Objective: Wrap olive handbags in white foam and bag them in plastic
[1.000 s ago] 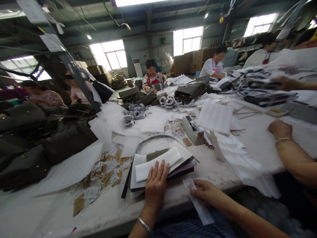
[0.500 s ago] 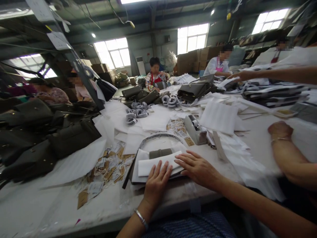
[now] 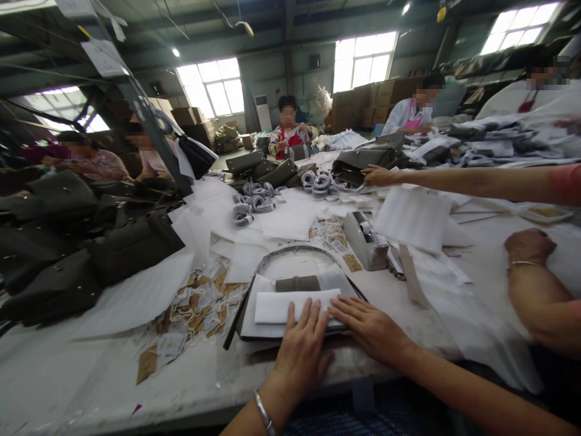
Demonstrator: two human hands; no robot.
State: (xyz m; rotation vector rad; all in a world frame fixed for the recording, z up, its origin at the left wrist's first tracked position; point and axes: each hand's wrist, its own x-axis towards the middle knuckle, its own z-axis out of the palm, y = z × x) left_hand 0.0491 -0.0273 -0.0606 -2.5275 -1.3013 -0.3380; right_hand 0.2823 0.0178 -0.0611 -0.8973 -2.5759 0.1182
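In front of me a dark bag (image 3: 238,315) lies flat on the table, its grey wrapped handle (image 3: 267,259) arching away from me. White foam sheeting covers the bag, and a folded strip of white foam (image 3: 272,307) rests on top, just below a dark grey-green flap piece (image 3: 297,283). My left hand (image 3: 305,333) lies flat on the strip's near edge with fingers stretched out. My right hand (image 3: 365,324) is also flat, its fingertips on the strip's right end. Neither hand grips anything.
Paper tags with strings (image 3: 200,309) are scattered at left, beside piled dark bags (image 3: 131,248). A tape dispenser (image 3: 365,239) stands behind my right hand, near foam sheets (image 3: 413,218). A co-worker's arm (image 3: 454,181) reaches in from the right; their fist (image 3: 529,247) rests on the table.
My left hand has slid right along the foam strip, closer to my right hand. The co-worker's reaching arm has come lower and further left, to a dark bag at the back.
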